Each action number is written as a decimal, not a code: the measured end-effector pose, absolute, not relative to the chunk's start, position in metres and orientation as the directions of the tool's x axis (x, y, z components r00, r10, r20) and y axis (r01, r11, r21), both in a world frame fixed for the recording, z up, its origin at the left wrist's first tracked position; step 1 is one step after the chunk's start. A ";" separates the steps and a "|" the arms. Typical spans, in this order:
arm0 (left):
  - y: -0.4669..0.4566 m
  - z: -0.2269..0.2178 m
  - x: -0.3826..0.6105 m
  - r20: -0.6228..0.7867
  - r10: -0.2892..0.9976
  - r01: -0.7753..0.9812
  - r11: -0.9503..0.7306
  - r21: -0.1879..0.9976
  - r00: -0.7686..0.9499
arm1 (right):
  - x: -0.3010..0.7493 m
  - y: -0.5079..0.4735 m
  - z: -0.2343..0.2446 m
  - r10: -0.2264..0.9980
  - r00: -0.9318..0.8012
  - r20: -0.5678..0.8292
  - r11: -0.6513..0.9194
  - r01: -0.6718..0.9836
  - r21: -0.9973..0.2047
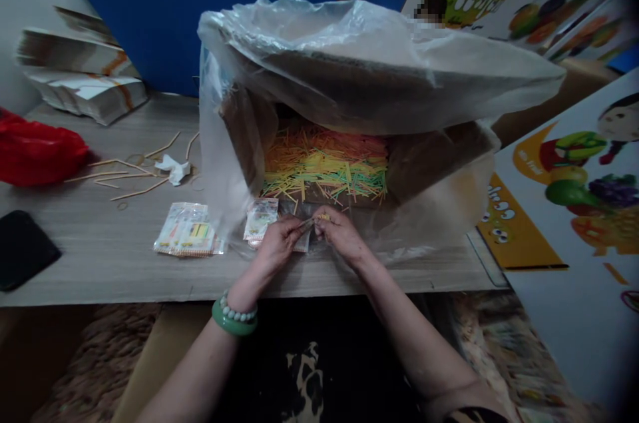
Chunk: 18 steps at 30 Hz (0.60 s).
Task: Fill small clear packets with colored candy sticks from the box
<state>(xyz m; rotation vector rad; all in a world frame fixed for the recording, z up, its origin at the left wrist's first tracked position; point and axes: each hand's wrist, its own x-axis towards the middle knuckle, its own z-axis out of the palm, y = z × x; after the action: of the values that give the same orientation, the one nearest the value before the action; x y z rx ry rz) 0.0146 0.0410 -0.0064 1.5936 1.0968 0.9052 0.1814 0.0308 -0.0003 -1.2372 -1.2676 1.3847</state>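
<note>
Both hands meet at the front edge of a tipped cardboard box [434,163] lined with clear plastic. My right hand [340,235] is closed, with the yellow ends of a few thin sticks [323,216] showing at its fingertips. My left hand [279,242] pinches close beside it; a thin strand seems to run between the fingertips, too small to name. Inside the box lie loose thin sticks [324,166] in orange, yellow, green and pink. Small printed packets [261,216] lie behind and partly under my left hand. More printed packets [187,230] are stacked to its left.
Beige stick-like strips [140,191], thin loops and a crumpled white tissue [174,168] lie on the left of the table. Beyond are a red plastic bag [40,150], a dark phone-like object [24,250] and stacked cards [90,83]. Printed cartons [564,210] border the right side.
</note>
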 end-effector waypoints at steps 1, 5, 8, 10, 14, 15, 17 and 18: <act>0.040 -0.005 0.014 0.029 0.954 0.207 -0.095 0.974 0.300 | 0.183 0.031 0.000 0.983 -0.137 -0.126 -0.128 -0.008 -0.992; 0.037 -0.004 0.012 -0.174 0.950 0.037 0.170 0.985 0.261 | 0.191 0.032 0.006 0.986 -0.098 -0.137 -0.150 -0.139 -0.979; 0.033 -0.003 0.011 -0.212 0.933 -0.026 0.229 0.973 0.291 | 0.195 0.032 0.012 0.993 -0.029 -0.117 -0.120 -0.196 -0.973; 0.032 -0.002 0.012 -0.201 0.932 -0.086 0.236 0.968 0.303 | 0.193 0.031 0.013 0.993 -0.046 -0.107 -0.114 -0.193 -0.975; 0.031 0.004 0.017 -0.167 0.947 -0.133 0.210 0.969 0.275 | 0.186 0.024 0.009 0.982 -0.130 -0.137 -0.150 -0.093 -0.984; 0.031 0.005 0.018 -0.153 0.952 -0.103 0.186 0.977 0.267 | 0.184 0.022 0.008 0.978 -0.146 -0.152 -0.163 -0.065 -0.985; 0.032 0.007 0.019 -0.104 0.961 -0.021 0.113 0.993 0.256 | 0.182 0.018 0.006 0.973 -0.170 -0.157 -0.160 -0.006 -0.987; 0.033 0.007 0.019 -0.071 0.965 0.024 0.067 0.997 0.253 | 0.182 0.016 0.007 0.972 -0.181 -0.150 -0.148 0.028 -0.989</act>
<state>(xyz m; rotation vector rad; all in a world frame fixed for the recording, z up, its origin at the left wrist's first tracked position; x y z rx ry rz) 0.0192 0.0326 0.0072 1.2800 1.0609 0.9621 0.1824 0.0157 0.0069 -1.2385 -1.2797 1.4513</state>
